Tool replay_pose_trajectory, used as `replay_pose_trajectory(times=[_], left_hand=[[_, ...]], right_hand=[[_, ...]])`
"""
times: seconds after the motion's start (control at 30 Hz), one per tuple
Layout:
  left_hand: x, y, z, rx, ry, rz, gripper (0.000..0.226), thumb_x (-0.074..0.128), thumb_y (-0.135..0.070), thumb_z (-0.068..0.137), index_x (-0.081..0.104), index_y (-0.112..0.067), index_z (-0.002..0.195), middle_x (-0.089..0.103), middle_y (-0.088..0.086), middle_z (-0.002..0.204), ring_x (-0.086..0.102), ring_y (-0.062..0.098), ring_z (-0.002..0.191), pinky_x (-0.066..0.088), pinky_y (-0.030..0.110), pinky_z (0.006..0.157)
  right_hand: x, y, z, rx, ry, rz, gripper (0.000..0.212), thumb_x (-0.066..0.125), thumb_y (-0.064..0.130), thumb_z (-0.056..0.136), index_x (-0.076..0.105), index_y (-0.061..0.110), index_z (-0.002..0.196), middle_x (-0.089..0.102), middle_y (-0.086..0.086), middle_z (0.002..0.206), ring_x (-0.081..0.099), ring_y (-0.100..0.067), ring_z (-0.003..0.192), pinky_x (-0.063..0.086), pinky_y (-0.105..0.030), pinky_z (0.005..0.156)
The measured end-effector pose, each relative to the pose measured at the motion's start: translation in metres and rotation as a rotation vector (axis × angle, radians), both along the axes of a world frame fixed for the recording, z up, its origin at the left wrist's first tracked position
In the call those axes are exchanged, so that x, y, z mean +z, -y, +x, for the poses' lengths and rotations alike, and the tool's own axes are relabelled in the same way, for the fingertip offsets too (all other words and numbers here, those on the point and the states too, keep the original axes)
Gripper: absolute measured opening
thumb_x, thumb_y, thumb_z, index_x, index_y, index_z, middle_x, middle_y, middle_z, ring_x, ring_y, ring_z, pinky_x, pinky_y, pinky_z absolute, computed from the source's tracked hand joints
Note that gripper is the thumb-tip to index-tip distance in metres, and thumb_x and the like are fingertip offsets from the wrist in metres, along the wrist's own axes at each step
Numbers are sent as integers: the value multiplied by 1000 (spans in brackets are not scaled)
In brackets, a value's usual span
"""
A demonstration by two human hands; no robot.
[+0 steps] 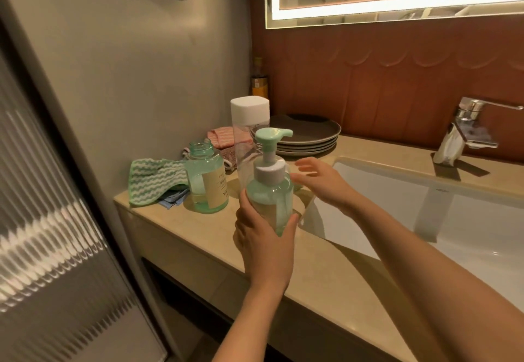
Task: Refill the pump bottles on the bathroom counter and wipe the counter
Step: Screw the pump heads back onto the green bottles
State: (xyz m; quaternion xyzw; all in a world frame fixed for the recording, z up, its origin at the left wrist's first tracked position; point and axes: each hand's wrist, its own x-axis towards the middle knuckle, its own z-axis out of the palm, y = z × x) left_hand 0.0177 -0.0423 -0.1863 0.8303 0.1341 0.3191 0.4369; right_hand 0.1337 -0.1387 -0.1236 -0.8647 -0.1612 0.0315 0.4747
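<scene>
My left hand (265,237) grips the lower body of a green pump bottle (270,188) with its mint pump head screwed on, held just above the beige counter (198,237). Its spout points right. My right hand (323,181) hovers just right of the bottle with fingers spread and relaxed, holding nothing. An open green bottle (207,181) without a cap, with a cream label, stands to the left. Behind the pump bottle rises a tall clear bottle with a white cap (249,132).
A green striped cloth (153,177) lies at the counter's left end over a blue one. Pink cloths (224,137) and stacked dark plates (306,135) sit near the wall. The white sink (425,214) and chrome faucet (473,126) are on the right.
</scene>
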Motion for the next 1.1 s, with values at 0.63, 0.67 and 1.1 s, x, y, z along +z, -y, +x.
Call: replay_pose_trajectory(times=[0.63, 0.67, 1.1], left_hand=[[2, -9, 8, -99, -83, 90, 97, 58, -33, 91, -20, -17, 147, 16, 13, 154, 22, 27, 138, 22, 37, 113], [2, -10, 9, -107, -106, 111, 98, 58, -35, 91, -20, -17, 147, 17, 13, 154, 23, 28, 138, 23, 38, 114], [17, -21, 31, 3, -338, 435, 96, 52, -54, 88, -5, -5, 147, 32, 13, 149, 31, 28, 135, 27, 41, 108]], right_hand=[[-30, -17, 8, -339, 511, -18, 35, 71, 25, 80, 60, 16, 112, 63, 0, 107, 54, -14, 96, 44, -22, 79], [-24, -12, 6, -335, 523, 16, 34, 71, 23, 80, 61, 15, 112, 63, -1, 106, 55, -14, 95, 42, -20, 78], [48, 43, -36, -281, 688, 263, 27, 70, 22, 81, 66, 15, 107, 61, 10, 99, 56, 1, 87, 43, -4, 74]])
